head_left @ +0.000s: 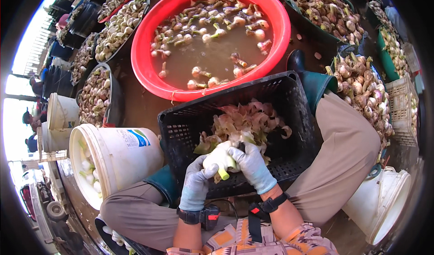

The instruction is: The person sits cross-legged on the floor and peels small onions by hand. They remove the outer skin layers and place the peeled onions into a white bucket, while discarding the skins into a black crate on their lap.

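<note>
A white garlic bulb (219,157) with a short cut green stem is held over a black plastic crate (294,119). My left hand (196,181), in a pale grey-blue glove, wraps round the bulb from the left with its stem pointing toward me. Gloved the same way, my right hand (254,165) closes on the bulb's right side. Something small and dark shows at its fingertips, too little to name. Loose pinkish garlic skins (246,121) lie heaped in the crate just beyond both hands.
Beyond the crate stands a red tub (141,69) of murky water with floating garlic bulbs. A white bucket (131,153) holding peeled bulbs tilts at my left. Another white bucket (377,198) leans at my right. Heaped garlic (361,90) fills containers around me.
</note>
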`<action>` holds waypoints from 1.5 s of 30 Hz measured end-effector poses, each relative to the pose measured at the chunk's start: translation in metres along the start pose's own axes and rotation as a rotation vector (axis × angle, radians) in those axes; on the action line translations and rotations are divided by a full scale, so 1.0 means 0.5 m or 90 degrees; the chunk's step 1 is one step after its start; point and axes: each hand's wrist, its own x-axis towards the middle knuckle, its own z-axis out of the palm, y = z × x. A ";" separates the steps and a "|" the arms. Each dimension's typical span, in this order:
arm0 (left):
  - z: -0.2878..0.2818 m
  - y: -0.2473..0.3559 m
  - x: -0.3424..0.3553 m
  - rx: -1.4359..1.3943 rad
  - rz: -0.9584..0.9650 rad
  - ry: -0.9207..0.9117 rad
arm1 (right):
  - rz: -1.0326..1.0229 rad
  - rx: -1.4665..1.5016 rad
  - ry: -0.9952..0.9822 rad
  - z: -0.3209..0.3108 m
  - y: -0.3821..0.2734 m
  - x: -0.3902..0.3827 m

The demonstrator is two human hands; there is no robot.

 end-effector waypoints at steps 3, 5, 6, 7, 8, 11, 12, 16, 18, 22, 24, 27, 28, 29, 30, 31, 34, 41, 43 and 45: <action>0.002 0.015 -0.025 -0.146 0.041 -0.032 | 0.120 0.129 0.105 -0.030 -0.005 0.017; 0.014 0.030 -0.030 -0.212 0.107 -0.056 | 0.021 0.002 0.188 -0.072 0.030 0.053; 0.020 0.044 -0.041 -0.227 0.143 -0.072 | -0.045 -0.197 0.182 -0.074 0.023 0.055; 0.024 0.047 -0.043 -0.315 0.132 -0.068 | -0.099 -0.670 0.150 -0.074 0.021 0.030; 0.025 0.051 -0.047 -0.402 0.127 -0.068 | -0.265 -0.723 0.179 -0.057 0.019 0.014; 0.002 0.033 -0.043 -0.347 0.208 -0.044 | -0.141 -0.414 0.017 0.024 -0.106 -0.033; 0.009 0.033 -0.043 -0.307 0.204 -0.026 | 0.020 -0.242 -0.096 0.032 -0.134 -0.049; 0.036 0.031 -0.036 -0.199 0.228 0.023 | -0.158 -0.359 -0.064 0.058 -0.094 -0.055; 0.036 0.017 -0.031 -0.180 0.228 0.040 | -0.121 -0.365 -0.042 0.058 -0.094 -0.055; 0.049 0.001 -0.016 -0.169 0.229 -0.020 | -0.085 -0.244 0.055 0.044 -0.048 -0.030; 0.053 0.019 -0.022 -0.120 0.156 0.028 | -0.094 -0.198 0.064 0.033 -0.049 -0.025; 0.059 0.028 -0.029 0.071 0.163 0.080 | -0.325 -0.415 0.099 0.027 -0.055 -0.026; 0.059 0.022 -0.023 0.112 0.168 0.099 | -0.313 -0.386 0.086 0.030 -0.050 -0.024; 0.063 0.016 -0.018 0.154 0.173 0.119 | -0.302 -0.357 0.072 0.031 -0.048 -0.022; 0.064 0.010 -0.015 0.196 0.178 0.139 | -0.290 -0.327 0.058 0.030 -0.043 -0.021; 0.055 0.005 -0.020 0.176 0.123 0.148 | -0.196 -0.166 0.057 0.021 -0.019 -0.016; 0.036 0.004 -0.027 0.089 0.078 0.144 | 0.101 0.104 0.095 -0.005 -0.089 -0.001; 0.021 0.015 -0.017 -0.178 0.050 0.062 | 0.015 0.258 0.288 -0.108 -0.060 0.065; 0.014 0.008 -0.018 -0.305 0.089 0.011 | 0.023 -0.076 0.293 -0.088 -0.042 0.066; 0.013 0.026 -0.040 -0.388 0.147 -0.010 | -0.055 -0.395 0.203 -0.075 -0.005 0.055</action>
